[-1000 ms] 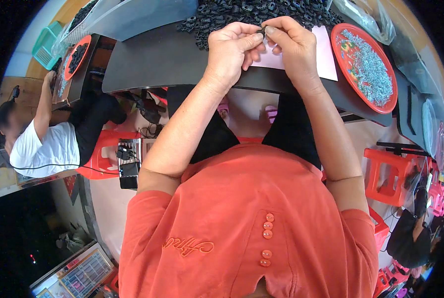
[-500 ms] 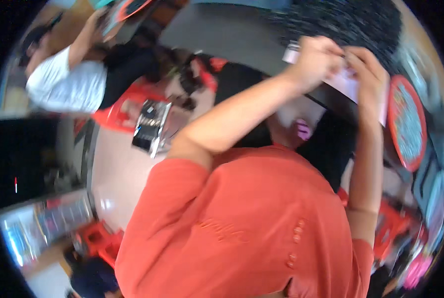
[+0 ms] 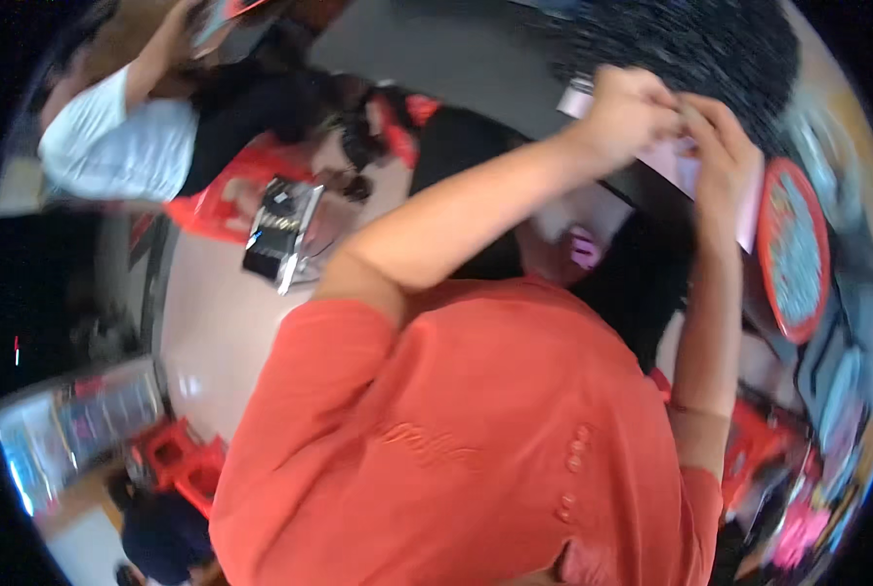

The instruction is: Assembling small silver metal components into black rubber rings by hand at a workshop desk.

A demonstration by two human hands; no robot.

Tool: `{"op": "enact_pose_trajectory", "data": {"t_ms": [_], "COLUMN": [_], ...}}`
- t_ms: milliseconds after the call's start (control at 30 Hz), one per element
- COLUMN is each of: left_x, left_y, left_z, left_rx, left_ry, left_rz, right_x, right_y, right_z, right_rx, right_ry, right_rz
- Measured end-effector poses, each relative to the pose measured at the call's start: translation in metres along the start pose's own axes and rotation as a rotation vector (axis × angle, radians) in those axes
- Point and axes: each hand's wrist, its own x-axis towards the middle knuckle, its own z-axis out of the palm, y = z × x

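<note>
My left hand (image 3: pixel 630 115) and my right hand (image 3: pixel 722 146) meet at the fingertips over the edge of a grey table (image 3: pixel 427 63). Both are closed in a pinch. Whatever sits between the fingers is too small and blurred to name. Under the hands lies a pale pink sheet (image 3: pixel 673 168), partly covered by them. A smaller pale piece (image 3: pixel 575 100) with a dark marking shows beside my left hand. Just beyond is a large heap of thin black pieces (image 3: pixel 681 59).
A red-rimmed round tray (image 3: pixel 769 249) of greyish small pieces stands right of my right forearm. At the left a person in a white shirt (image 3: pixel 124 137) sits by a red stool (image 3: pixel 207 210), near a black box-like thing (image 3: pixel 280 230). More red stools (image 3: pixel 178 454) stand lower left.
The surroundings have shifted slightly left in the picture. My hands stay together at the fingertips, with the right fingers slightly changed in pose.
</note>
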Motion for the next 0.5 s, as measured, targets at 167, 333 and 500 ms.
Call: {"op": "enact_pose_trajectory", "data": {"t_ms": [167,333,500], "left_x": [-0.005,-0.004,-0.006], "left_y": [0.021,0.022,0.023], "left_z": [0.003,0.010,0.016], "left_rx": [-0.001,0.086,0.194], "left_ry": [-0.003,-0.037,-0.022], "left_rz": [-0.116,-0.127,-0.099], "right_x": [-0.001,-0.005,-0.003], "right_y": [0.005,0.005,0.008], "right_z": [0.000,-0.007,-0.006], "right_rx": [0.030,-0.160,-0.343], "right_ry": [0.023,0.094,0.127], "right_rz": [-0.060,-0.161,-0.313]}}
